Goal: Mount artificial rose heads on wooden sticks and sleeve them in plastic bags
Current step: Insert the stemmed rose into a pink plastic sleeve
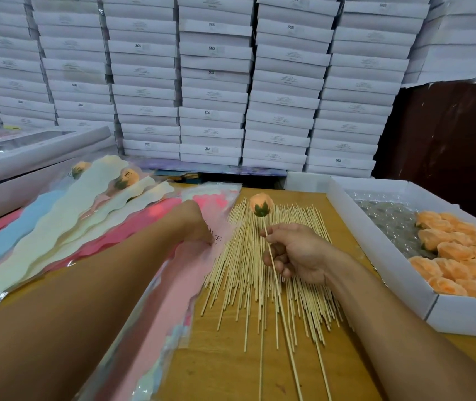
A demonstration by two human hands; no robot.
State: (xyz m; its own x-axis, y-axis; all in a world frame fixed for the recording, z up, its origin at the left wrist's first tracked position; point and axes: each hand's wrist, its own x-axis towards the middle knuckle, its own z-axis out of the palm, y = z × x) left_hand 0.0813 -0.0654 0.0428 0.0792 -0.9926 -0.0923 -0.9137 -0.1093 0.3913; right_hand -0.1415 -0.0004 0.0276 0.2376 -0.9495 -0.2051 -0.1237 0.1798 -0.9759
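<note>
One rose (261, 204) mounted, stick (274, 273) pinched in right hand (294, 253); left hand (202, 230) pinches a bag (190, 273), sleeving's next.

The pale, thin wooden sticks (260, 273) are bare, unvarnished and matt. The tan wooden tabletop (225, 369) has a smooth, low-sheen finish. The peach artificial rose head (261, 204) has soft, matt, cloth-like petals and a dark green matt calyx. The pink plastic bags (173, 285) are glossy film with reflective edges; the pale cream scalloped sleeves (66, 218) look semi-translucent and smooth. The shallow white cardboard tray (404, 287) is matt paperboard, lined with clear, shiny bubble wrap (387, 218). The stacked white flat boxes (213, 96) are matt printed card.
</note>
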